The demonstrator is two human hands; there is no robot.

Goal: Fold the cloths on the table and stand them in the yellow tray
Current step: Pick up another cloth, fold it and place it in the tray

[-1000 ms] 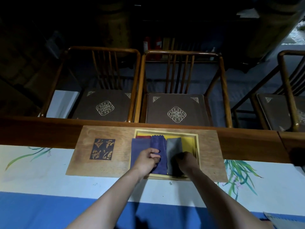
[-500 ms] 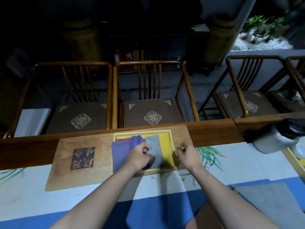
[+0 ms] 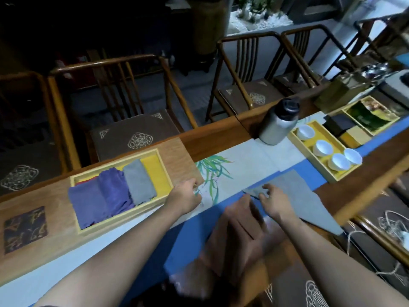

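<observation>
The yellow tray (image 3: 155, 171) sits on a wooden board at the left. Folded cloths stand in it: two purple cloths (image 3: 104, 196) and a grey folded cloth (image 3: 139, 182), with a red edge behind them. A flat grey cloth (image 3: 296, 196) lies spread on the table at the right. My right hand (image 3: 270, 198) rests on that cloth's left corner, fingers pinching the lifted corner. My left hand (image 3: 186, 196) hovers just right of the tray, over the runner, loosely curled and holding nothing. A brownish cloth (image 3: 239, 238) lies near the table's front edge between my arms.
A steel flask (image 3: 278, 125) stands on the table behind the grey cloth. A second yellow tray (image 3: 309, 151) holds several white cups at the right. Boxes and another tray lie farther right. Wooden chairs (image 3: 132, 120) line the far side of the table.
Both hands left the tray and moved right. My right hand reached the flat grey cloth and took its corner. The view swung to the right.
</observation>
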